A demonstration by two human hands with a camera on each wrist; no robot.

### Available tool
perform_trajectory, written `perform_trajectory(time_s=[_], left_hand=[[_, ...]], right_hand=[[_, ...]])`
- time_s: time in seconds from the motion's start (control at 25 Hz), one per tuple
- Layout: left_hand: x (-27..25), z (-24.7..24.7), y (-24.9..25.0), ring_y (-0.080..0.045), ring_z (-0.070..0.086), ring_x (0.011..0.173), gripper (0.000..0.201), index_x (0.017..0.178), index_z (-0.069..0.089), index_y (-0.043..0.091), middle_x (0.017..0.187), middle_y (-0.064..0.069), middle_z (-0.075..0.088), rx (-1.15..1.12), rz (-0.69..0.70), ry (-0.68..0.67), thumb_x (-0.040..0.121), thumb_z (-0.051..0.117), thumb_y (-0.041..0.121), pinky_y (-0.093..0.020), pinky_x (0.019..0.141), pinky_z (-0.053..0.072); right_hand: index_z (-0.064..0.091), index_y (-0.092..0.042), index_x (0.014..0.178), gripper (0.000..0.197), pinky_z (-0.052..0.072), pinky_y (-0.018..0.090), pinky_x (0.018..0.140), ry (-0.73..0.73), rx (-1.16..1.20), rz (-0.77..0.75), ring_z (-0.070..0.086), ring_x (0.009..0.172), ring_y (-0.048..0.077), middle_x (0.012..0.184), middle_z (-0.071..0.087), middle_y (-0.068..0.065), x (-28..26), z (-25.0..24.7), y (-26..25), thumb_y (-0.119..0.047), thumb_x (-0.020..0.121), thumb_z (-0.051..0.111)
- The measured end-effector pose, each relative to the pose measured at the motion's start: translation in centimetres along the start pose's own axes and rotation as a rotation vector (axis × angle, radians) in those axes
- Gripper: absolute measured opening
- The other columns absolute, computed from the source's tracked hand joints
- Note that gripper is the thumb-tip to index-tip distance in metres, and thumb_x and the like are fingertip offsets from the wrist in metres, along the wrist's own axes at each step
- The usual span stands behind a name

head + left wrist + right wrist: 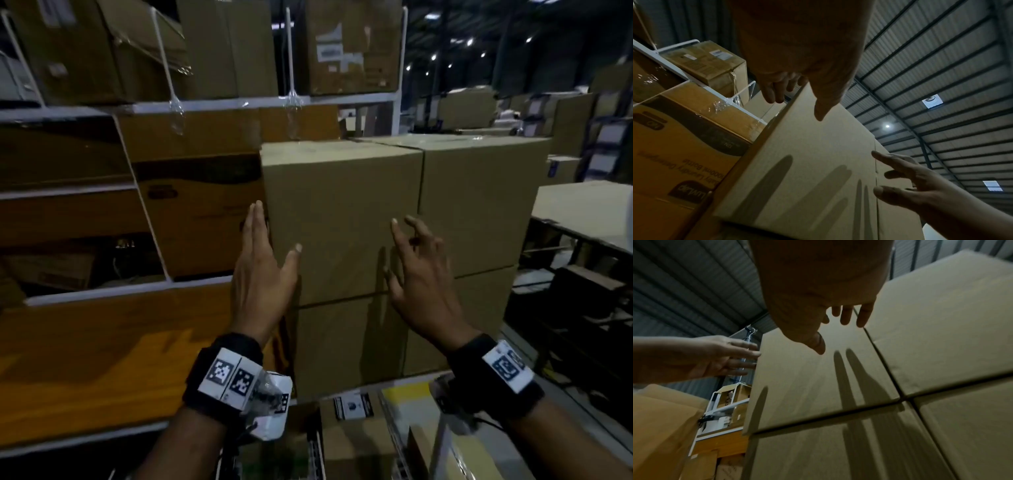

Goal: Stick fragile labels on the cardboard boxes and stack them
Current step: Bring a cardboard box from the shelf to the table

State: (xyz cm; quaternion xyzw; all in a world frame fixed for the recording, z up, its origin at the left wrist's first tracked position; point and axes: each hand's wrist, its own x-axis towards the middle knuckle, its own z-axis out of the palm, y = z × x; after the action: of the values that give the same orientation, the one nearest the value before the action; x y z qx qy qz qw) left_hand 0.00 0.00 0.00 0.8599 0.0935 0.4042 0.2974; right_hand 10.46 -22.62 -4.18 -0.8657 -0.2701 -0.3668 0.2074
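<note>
Boxes stacked two high beside shelving (85, 192); top-left box (339, 219) sits w/ no label visible. Left hand (263, 270) flat at its left edge, right hand (421, 274) spread, both empty. Risk: uneven push skews the stack.

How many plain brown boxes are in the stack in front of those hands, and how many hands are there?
Plain boxes, top row: 2
Plain boxes, bottom row: 2
Hands: 2, left hand, right hand
Total: 6

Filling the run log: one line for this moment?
left hand open at top box left edge | right hand open before its front | no label visible | boxes stacked
</note>
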Motion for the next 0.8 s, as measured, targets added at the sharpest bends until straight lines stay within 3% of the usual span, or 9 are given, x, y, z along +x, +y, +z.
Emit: perform_trajectory(time_s=[0.12,0.24,0.36,0.52,0.56,0.72,0.8], left_hand=[[0.8,1.3,0.5,-0.022,0.039,0.144,0.095,0.164,-0.007,0.03,0.171,0.001,0.015,0.013,-0.045,-0.003,0.1,0.063,0.036,-0.023,0.097,0.034],[1.5,2.1,0.1,-0.026,0.05,0.133,0.1,0.162,-0.012,0.033,0.167,-0.005,0.025,0.005,-0.039,-0.005,0.099,0.065,0.032,-0.026,0.088,0.039],[2.4,1.7,-0.8,-0.024,0.049,0.133,0.1,0.163,-0.009,0.035,0.161,-0.006,0.034,-0.022,-0.008,-0.003,0.097,0.067,0.032,-0.029,0.094,0.041],[2.9,0.8,-2.1,-0.022,0.045,0.139,0.098,0.162,0.0,0.041,0.159,0.0,0.038,-0.068,-0.049,-0.008,0.094,0.07,0.034,-0.048,0.107,0.048],[3.2,0.5,-2.2,-0.02,0.045,0.14,0.095,0.162,0.006,0.04,0.159,0.001,0.04,-0.086,-0.053,-0.018,0.093,0.072,0.033,-0.048,0.107,0.047],[4.3,-0.3,-1.5,-0.001,0.044,0.122,0.078,0.157,0.026,0.036,0.149,0.01,0.048,-0.18,-0.075,-0.08,0.094,0.072,0.032,-0.014,0.087,0.041],[4.6,-0.3,-1.3,0.002,0.043,0.119,0.077,0.157,0.028,0.035,0.141,0.016,0.048,-0.21,-0.077,-0.082,0.095,0.072,0.029,-0.009,0.081,0.037]], right_hand=[[0.028,-0.015,0.161,0.078,0.038,0.05,0.109,-0.012,-0.03,0.021,0.031,0.136,0.033,0.164,0.018,0.012,0.5,1.1,0.2,-0.026,0.095,0.067],[0.025,-0.017,0.163,0.079,0.037,0.051,0.112,-0.072,-0.028,0.016,0.024,0.139,0.032,0.165,0.014,0.01,0.8,2.3,0.5,-0.026,0.096,0.065],[0.03,-0.016,0.161,0.076,0.042,0.053,0.109,-0.036,0.049,0.018,0.025,0.137,0.031,0.164,0.019,0.009,1.0,2.9,0.5,-0.019,0.095,0.067],[0.045,-0.018,0.155,0.069,0.041,0.046,0.11,0.053,0.189,-0.006,0.025,0.142,0.029,0.164,0.025,0.009,1.7,3.0,0.6,-0.011,0.091,0.071],[0.048,-0.018,0.153,0.066,0.04,0.045,0.111,0.089,0.223,0.006,0.026,0.144,0.028,0.164,0.027,0.009,2.1,2.9,0.7,-0.011,0.091,0.071],[0.047,-0.017,0.152,0.064,0.039,0.041,0.112,0.161,0.257,0.064,0.029,0.148,0.028,0.167,0.023,0.006,3.6,2.4,0.7,-0.016,0.092,0.071],[0.05,-0.018,0.15,0.062,0.037,0.038,0.111,0.174,0.288,0.092,0.029,0.149,0.029,0.169,0.02,0.004,4.0,2.5,0.3,-0.017,0.092,0.072]])
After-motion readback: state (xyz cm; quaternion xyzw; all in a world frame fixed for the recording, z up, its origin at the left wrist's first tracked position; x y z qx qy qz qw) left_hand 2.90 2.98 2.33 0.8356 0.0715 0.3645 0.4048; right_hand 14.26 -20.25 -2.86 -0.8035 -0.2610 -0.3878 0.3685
